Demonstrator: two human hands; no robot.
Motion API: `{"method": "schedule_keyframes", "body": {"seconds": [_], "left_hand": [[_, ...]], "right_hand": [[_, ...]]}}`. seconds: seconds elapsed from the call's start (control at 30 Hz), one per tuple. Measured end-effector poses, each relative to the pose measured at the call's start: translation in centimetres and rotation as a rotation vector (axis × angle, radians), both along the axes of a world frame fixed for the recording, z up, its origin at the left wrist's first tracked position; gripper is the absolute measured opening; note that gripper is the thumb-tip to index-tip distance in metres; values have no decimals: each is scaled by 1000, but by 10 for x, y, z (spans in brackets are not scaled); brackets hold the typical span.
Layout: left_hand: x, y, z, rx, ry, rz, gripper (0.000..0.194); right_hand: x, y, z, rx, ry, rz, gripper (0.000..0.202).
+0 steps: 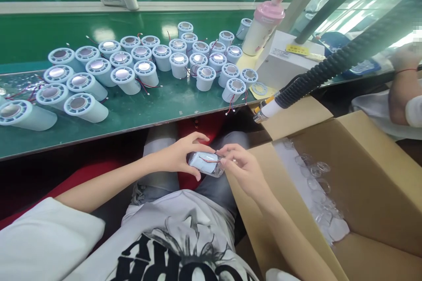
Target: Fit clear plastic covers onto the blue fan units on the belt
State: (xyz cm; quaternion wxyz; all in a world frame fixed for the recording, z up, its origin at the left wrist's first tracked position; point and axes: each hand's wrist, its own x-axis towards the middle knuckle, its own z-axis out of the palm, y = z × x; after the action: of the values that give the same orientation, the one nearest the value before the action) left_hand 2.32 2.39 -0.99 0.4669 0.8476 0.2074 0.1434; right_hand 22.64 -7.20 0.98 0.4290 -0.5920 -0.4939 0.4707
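Above my lap I have a light-blue cylinder (203, 162) lying on its side, sitting within a clear plastic casing (217, 170). My left hand (180, 154) grips the casing's left end between thumb and fingers. Thin dark red wires (209, 160) run along the cylinder toward its right end. There my right hand (242, 164) has its fingertips pinched on the wires, close to the casing's rim. Several similar light-blue cylinders (206, 78) stand or tilt on the green bench ahead, with metallic discs in their ribbed tops and loose wires.
An open cardboard box (379, 175) on my right holds clear plastic parts (325, 202). A black corrugated hose (316, 70) with a metal tip slants over the box's edge. A pink-lidded cup (260, 26) stands beside a white device (283, 59). A co-worker's arm (400, 88) shows at far right.
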Motion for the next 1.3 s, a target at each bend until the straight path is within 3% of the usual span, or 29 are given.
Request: {"method": "schedule_keyframes", "body": {"seconds": [0.13,0.2,0.3,0.43,0.77,1.3], "left_hand": [[3,-7,-5,-284,-57,-2,71],[4,-12,-3,-482,-80,58,69],[4,-18,2,-683,-144,149,64],[2,-21,9,-811,-151,146,61],[-5,-21,24,-516,-131,46,73],[-8,-19,25,-200,-179,-5,74]], "right_hand": [[5,3,-4,-116,228,-56,32],[7,3,-6,-78,281,-23,27],[10,-2,-7,142,55,153,28],[14,-9,-4,327,-319,281,37],[18,-13,3,220,-64,283,44],[11,-12,6,-85,272,217,40]]}}
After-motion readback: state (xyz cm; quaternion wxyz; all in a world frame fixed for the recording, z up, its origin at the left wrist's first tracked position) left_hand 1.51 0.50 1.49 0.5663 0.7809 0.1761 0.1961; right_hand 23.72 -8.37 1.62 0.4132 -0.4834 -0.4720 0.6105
